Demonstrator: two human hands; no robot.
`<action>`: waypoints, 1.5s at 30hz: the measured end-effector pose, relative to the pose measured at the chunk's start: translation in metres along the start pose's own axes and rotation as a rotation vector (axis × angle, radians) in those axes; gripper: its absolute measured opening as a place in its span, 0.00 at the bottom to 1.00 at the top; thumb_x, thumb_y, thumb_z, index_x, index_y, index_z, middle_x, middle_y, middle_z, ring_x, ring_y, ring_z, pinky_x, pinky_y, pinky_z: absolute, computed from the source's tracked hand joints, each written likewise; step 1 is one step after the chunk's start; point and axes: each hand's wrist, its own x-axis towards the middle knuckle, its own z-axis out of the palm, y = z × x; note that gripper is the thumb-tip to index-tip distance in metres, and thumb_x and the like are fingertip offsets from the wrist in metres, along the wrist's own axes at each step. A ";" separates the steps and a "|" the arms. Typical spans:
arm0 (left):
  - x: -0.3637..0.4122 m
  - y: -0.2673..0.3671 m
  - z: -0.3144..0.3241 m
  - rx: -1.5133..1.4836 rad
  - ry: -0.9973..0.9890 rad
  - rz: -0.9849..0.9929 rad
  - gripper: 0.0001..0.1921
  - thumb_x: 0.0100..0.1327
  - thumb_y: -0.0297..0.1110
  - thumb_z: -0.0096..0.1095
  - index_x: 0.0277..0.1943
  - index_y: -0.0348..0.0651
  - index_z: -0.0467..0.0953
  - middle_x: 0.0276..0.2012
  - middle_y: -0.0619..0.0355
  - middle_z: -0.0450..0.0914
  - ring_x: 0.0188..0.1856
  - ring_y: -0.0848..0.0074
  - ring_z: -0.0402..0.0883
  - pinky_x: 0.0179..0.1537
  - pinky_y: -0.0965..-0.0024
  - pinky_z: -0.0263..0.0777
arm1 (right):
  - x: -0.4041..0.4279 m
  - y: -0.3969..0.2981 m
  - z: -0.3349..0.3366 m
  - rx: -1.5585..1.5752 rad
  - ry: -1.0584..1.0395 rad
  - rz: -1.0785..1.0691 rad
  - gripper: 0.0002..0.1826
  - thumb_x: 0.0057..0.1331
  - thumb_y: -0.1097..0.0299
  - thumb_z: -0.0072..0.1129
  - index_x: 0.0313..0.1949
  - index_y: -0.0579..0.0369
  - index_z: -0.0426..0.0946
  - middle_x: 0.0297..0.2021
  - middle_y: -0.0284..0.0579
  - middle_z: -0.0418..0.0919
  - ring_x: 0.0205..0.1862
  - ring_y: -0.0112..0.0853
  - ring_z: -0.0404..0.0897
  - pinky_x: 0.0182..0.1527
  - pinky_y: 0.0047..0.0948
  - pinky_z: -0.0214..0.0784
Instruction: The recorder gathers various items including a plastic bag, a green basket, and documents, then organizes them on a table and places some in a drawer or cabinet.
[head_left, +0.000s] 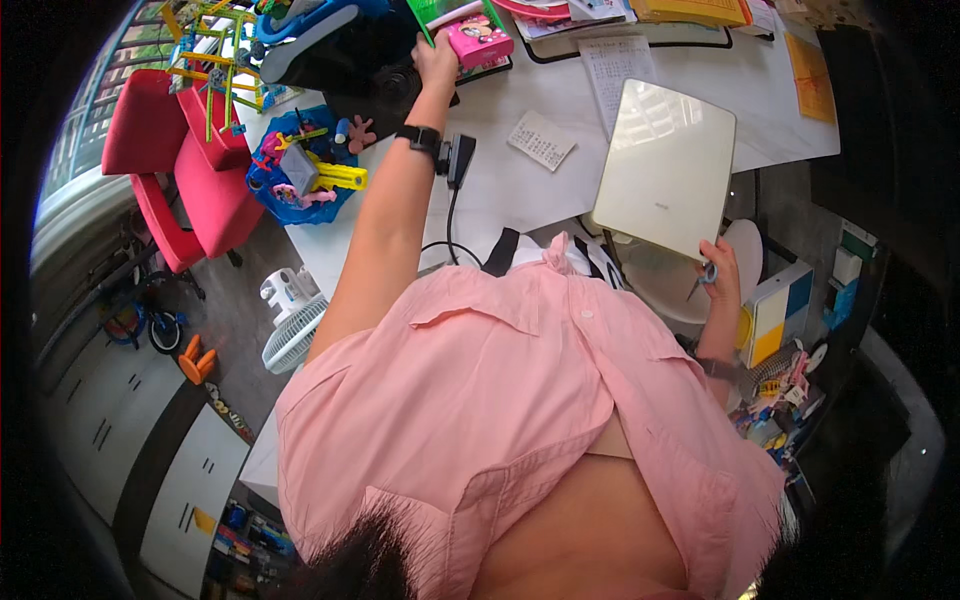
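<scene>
At the top, my left hand (437, 61) is at the edge of a pink cartoon-printed box (484, 41) and a green item (429, 16); whether its fingers grip either cannot be told. On the right, my right hand (718, 271) holds small scissors (705, 276) with grey-blue handles, blades pointing down-left. The same hand's fingers are at the lower corner of a pale, flat, glossy tablet or laptop (664, 169), which is tilted over the table's right edge. A small handwritten paper (541, 140) lies on the white table (495, 191) between my arms.
Left of my forearm stands a blue basket (281, 202) of toys, with a building-piece structure (225, 67) beyond. A black plug with cable (460, 161) lies beside my wrist. Papers and envelopes (694, 11) line the far side. A red armchair (214, 180) and white fan (294, 330) stand left.
</scene>
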 end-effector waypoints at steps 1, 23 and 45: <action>0.006 0.000 -0.003 0.354 0.097 0.098 0.19 0.58 0.38 0.48 0.48 0.33 0.66 0.41 0.46 0.74 0.38 0.61 0.73 0.41 0.67 0.66 | 0.003 -0.001 0.003 -0.025 -0.023 -0.005 0.10 0.53 0.66 0.58 0.33 0.55 0.72 0.24 0.32 0.72 0.21 0.18 0.68 0.17 0.16 0.55; -0.161 -0.011 0.012 0.933 -0.571 0.188 0.27 0.38 0.38 0.73 0.40 0.37 0.68 0.40 0.45 0.68 0.45 0.56 0.68 0.43 0.61 0.65 | 0.082 0.014 0.031 0.731 0.016 0.011 0.08 0.58 0.69 0.54 0.30 0.56 0.65 0.22 0.41 0.66 0.19 0.27 0.60 0.18 0.22 0.50; -0.194 0.019 -0.094 0.211 -0.702 0.078 0.07 0.52 0.23 0.59 0.35 0.39 0.70 0.28 0.58 0.75 0.33 0.76 0.75 0.34 0.73 0.70 | 0.153 0.022 0.080 -0.593 -0.016 0.252 0.16 0.58 0.53 0.53 0.31 0.56 0.72 0.28 0.39 0.76 0.21 0.23 0.66 0.19 0.25 0.57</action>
